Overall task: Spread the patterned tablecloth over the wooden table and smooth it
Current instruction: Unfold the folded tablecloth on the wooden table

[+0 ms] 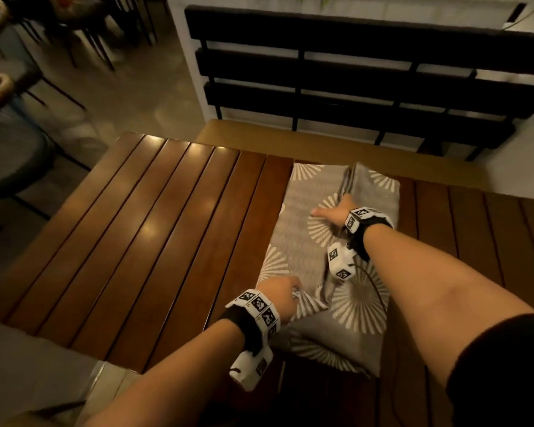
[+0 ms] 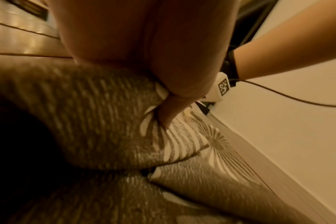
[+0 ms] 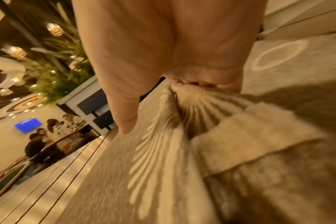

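Observation:
A grey tablecloth [image 1: 293,238] with white sunburst patterns lies folded on the right half of the dark slatted wooden table [image 1: 154,226]. My left hand [image 1: 281,295] pinches a bunched near corner of the cloth's top layer; the left wrist view shows its fingers [image 2: 169,109] curled into the fabric [image 2: 105,113]. My right hand [image 1: 333,212] is farther along the cloth and grips a raised fold. In the right wrist view its fingers [image 3: 192,81] clench gathered cloth [image 3: 163,166] while the thumb [image 3: 125,118] sticks out straight. The cloth's near end hangs over the table edge.
A black slatted bench back [image 1: 352,72] and its wooden seat [image 1: 290,140] stand just past the table's far edge. Chairs [image 1: 13,87] and floor lie to the left. A thin cable [image 1: 379,291] trails from my right wrist. People sit at a distant table [image 3: 48,131].

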